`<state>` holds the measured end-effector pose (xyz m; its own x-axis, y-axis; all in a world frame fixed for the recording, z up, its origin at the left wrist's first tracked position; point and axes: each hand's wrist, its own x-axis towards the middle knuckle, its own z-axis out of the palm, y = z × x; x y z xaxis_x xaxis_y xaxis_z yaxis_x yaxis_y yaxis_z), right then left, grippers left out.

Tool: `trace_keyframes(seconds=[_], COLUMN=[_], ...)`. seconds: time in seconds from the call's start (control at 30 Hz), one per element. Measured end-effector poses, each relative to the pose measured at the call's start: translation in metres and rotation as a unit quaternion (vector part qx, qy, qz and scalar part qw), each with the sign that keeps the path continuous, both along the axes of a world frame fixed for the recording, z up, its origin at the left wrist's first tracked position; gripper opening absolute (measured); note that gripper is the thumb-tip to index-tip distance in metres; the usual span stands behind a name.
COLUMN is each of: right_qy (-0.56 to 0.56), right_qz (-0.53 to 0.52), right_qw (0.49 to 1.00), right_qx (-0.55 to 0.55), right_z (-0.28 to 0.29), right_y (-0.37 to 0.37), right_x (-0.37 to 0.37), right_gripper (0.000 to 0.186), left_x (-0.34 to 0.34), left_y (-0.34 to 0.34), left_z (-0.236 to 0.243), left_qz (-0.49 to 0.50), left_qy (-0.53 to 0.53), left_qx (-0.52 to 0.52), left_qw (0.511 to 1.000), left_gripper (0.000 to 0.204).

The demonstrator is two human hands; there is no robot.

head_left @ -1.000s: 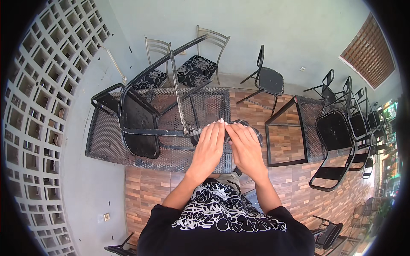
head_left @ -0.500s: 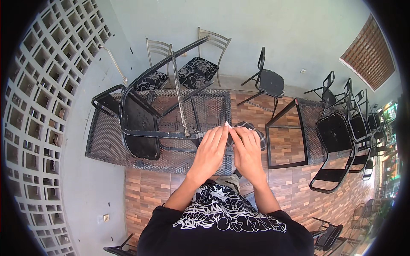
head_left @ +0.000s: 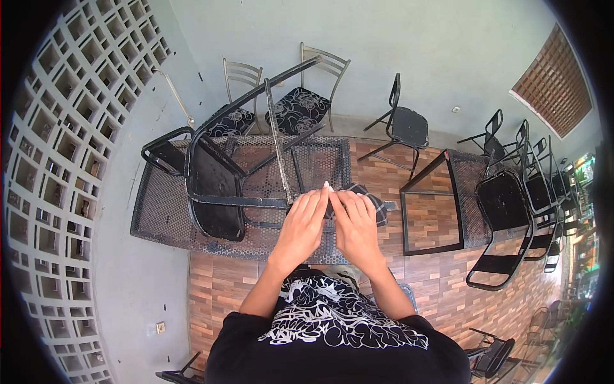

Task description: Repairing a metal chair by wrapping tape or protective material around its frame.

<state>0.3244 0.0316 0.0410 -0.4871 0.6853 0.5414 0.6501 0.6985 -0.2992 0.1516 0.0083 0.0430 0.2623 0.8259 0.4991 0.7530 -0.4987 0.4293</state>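
Both hands hover side by side over the near edge of a black mesh table (head_left: 160, 211), backs up, fingers stretched toward twelve o'clock. The left hand (head_left: 302, 225) and right hand (head_left: 355, 225) nearly touch at the fingertips, and a dark checked cloth (head_left: 374, 201) shows under and just past the right hand at its one-o'clock side; whether either hand pinches the cloth or only lies flat on it cannot be told, since the palms face down. An upturned black chair (head_left: 214, 192) lies on the table at nine o'clock from the hands, its legs reaching up toward two patterned-seat chairs (head_left: 300, 105) by the wall. At three o'clock stands a second table frame (head_left: 430, 221) with brick floor showing through, and beyond it a row of black chairs (head_left: 511, 211). A lone black chair (head_left: 403, 125) stands at one o'clock. A small pale square plate (head_left: 160, 328), perhaps a socket, sits low on the left wall at seven o'clock; a brown slatted panel (head_left: 553, 80) hangs at two o'clock.
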Motion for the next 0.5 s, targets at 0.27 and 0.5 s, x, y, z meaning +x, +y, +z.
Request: trace_keyframes(seconds=[0.27, 0.5], right_qy=[0.003, 0.006], right_qz=[0.030, 0.037], right_qw=[0.999, 0.998], right_qx=[-0.021, -0.060], right_z=[0.013, 0.028], right_y=[0.002, 0.005], right_x=[0.012, 0.036], right_gripper=[0.058, 0.058], left_x=[0.007, 0.030], left_y=[0.000, 0.004], left_z=[-0.001, 0.006], left_qz=[0.027, 0.029], left_qy=[0.042, 0.064], left_qx=[0.019, 0.036], left_qw=[0.999, 0.997], left_gripper=[0.070, 0.063])
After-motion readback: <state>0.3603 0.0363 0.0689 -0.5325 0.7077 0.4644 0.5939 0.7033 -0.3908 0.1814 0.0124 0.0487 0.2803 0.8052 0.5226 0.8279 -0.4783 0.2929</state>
